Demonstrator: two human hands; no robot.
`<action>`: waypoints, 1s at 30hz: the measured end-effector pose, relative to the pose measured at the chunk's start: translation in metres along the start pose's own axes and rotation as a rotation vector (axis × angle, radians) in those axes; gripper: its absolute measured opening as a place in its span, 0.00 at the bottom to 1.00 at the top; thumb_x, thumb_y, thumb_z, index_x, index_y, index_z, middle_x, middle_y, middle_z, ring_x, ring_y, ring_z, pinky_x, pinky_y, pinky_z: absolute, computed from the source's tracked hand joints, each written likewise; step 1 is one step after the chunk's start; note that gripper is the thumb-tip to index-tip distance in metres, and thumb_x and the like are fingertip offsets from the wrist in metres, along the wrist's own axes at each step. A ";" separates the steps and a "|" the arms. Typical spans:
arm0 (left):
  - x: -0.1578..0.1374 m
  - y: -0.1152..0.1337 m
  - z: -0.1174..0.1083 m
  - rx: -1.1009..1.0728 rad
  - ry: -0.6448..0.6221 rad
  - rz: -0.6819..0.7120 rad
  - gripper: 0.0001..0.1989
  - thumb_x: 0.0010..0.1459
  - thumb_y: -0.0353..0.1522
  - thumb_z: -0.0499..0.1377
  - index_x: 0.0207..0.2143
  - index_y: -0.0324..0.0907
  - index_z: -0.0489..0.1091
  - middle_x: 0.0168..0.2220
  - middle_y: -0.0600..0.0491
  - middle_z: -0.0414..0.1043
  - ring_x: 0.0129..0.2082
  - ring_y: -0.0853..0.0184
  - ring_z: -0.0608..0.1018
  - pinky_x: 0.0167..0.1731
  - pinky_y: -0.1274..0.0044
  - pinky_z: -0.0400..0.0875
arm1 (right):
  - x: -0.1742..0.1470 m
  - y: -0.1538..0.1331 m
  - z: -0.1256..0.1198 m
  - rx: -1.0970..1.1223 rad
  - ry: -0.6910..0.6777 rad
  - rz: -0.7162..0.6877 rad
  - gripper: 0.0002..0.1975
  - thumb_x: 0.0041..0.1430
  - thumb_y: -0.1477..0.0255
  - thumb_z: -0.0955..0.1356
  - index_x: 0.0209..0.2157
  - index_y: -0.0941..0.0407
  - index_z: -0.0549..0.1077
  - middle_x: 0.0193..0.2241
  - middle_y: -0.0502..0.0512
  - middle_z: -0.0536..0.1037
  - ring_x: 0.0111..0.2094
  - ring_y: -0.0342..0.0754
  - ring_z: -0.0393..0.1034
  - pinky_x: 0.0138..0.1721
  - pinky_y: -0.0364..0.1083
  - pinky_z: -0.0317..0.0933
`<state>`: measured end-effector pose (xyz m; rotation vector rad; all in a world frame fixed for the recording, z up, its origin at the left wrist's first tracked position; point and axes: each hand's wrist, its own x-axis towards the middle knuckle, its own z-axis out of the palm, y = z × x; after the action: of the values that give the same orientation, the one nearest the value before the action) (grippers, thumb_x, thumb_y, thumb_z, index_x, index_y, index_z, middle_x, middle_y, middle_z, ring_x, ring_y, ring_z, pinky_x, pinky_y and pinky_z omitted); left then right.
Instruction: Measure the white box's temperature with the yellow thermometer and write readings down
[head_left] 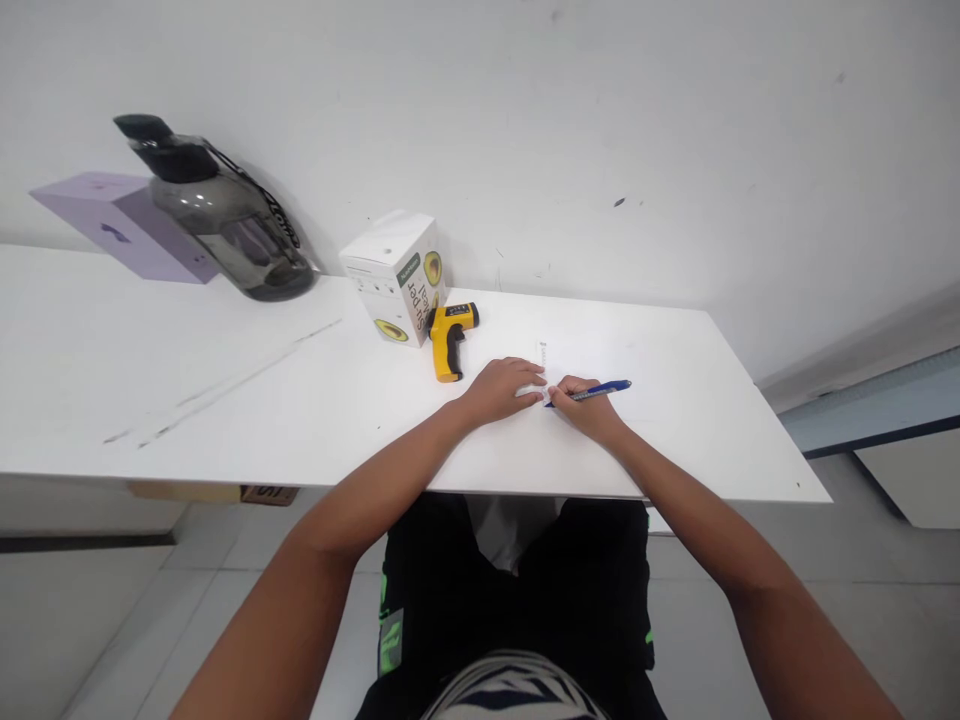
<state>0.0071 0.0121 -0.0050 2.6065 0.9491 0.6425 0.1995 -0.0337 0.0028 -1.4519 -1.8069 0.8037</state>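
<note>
My right hand (587,408) grips a blue pen (611,388), its fingers closed around the barrel and its tip down near the white table surface. Close on the left, my left hand (504,388) lies low on the table, thumb and fingers stretched out and apart. Its fingertips touch a narrow pale strip with small dark markings (541,352), which looks like a clear ruler and is partly hidden by both hands. Whether a white sheet lies under them I cannot make out. A yellow and black infrared thermometer gun (444,345) rests just left of my left hand.
Behind the thermometer gun stands a white box with avocado pictures (397,275). Farther left, a dark translucent bottle (240,235) stands before a lilac box (124,225). The white table (247,420) meets a wall at the back and ends at right. My legs are under its front edge.
</note>
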 end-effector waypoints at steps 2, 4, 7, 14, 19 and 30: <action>0.000 0.000 0.000 0.001 -0.004 -0.008 0.13 0.60 0.40 0.55 0.44 0.49 0.73 0.52 0.57 0.71 0.53 0.62 0.71 0.50 0.68 0.64 | 0.000 0.001 0.000 0.004 0.006 0.000 0.15 0.54 0.62 0.64 0.19 0.55 0.65 0.18 0.48 0.67 0.22 0.42 0.59 0.24 0.43 0.54; 0.000 0.000 0.000 0.002 -0.006 -0.015 0.13 0.60 0.40 0.55 0.44 0.49 0.73 0.53 0.57 0.71 0.53 0.62 0.70 0.51 0.68 0.64 | 0.001 0.001 0.000 0.010 0.000 0.000 0.15 0.54 0.62 0.64 0.19 0.55 0.65 0.18 0.48 0.68 0.22 0.42 0.59 0.24 0.43 0.54; 0.000 0.001 0.000 0.000 -0.004 -0.019 0.13 0.59 0.40 0.55 0.44 0.49 0.73 0.52 0.57 0.71 0.53 0.62 0.70 0.51 0.68 0.63 | 0.000 0.000 -0.001 0.014 -0.029 0.005 0.15 0.53 0.62 0.64 0.19 0.55 0.67 0.18 0.48 0.68 0.22 0.42 0.60 0.24 0.43 0.54; 0.000 0.000 0.001 0.001 0.008 -0.005 0.13 0.59 0.40 0.56 0.44 0.48 0.73 0.52 0.57 0.71 0.53 0.62 0.70 0.51 0.68 0.64 | 0.000 -0.002 -0.002 0.018 -0.032 0.007 0.15 0.53 0.62 0.64 0.18 0.55 0.65 0.17 0.48 0.66 0.21 0.42 0.58 0.23 0.43 0.52; 0.000 -0.002 0.002 -0.002 0.002 0.004 0.13 0.60 0.41 0.55 0.44 0.49 0.73 0.52 0.56 0.71 0.53 0.62 0.70 0.52 0.68 0.63 | -0.001 -0.001 -0.002 0.010 0.010 0.006 0.15 0.54 0.62 0.64 0.18 0.55 0.64 0.18 0.48 0.66 0.22 0.42 0.58 0.24 0.43 0.53; 0.001 -0.004 0.004 -0.004 0.012 0.009 0.13 0.59 0.40 0.56 0.44 0.49 0.73 0.52 0.57 0.71 0.53 0.63 0.71 0.52 0.68 0.63 | 0.000 -0.001 -0.001 -0.008 0.015 0.013 0.15 0.53 0.63 0.64 0.18 0.55 0.63 0.17 0.48 0.66 0.22 0.42 0.58 0.24 0.43 0.52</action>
<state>0.0079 0.0151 -0.0097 2.6075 0.9394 0.6619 0.1997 -0.0342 0.0041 -1.4727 -1.7928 0.7908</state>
